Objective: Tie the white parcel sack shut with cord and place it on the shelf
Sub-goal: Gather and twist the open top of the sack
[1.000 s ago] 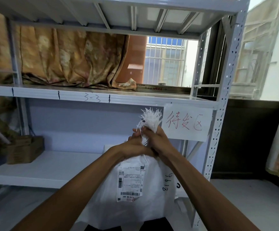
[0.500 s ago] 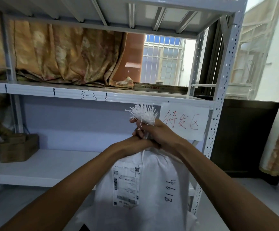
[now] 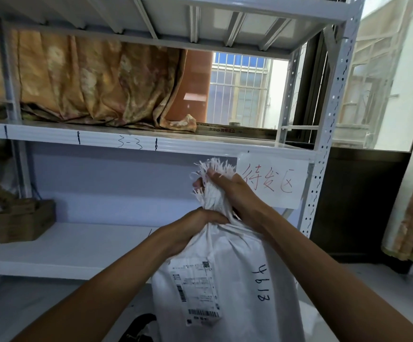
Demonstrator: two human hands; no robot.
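The white parcel sack (image 3: pixel 237 287) hangs in front of me, upright, with a shipping label and the handwritten number 4613 on its side. Its gathered neck ends in a frayed white fringe (image 3: pixel 215 166). My left hand (image 3: pixel 195 228) grips the neck low down, just above the bulging body. My right hand (image 3: pixel 232 191) clasps the neck higher up, fingers wrapped around the bunched fabric under the fringe. No cord shows between my fingers. The white metal shelf (image 3: pixel 77 245) lies behind and left of the sack.
A brown cardboard box (image 3: pixel 25 220) sits at the left end of the lower shelf. A paper sign with red writing (image 3: pixel 272 181) hangs on the upper shelf edge beside the perforated right upright (image 3: pixel 323 144). A patterned curtain (image 3: pixel 89 85) drapes the upper shelf.
The sack has risen and shifted slightly right. My right hand has slid higher up the neck, away from my left hand, which stays low on the neck.
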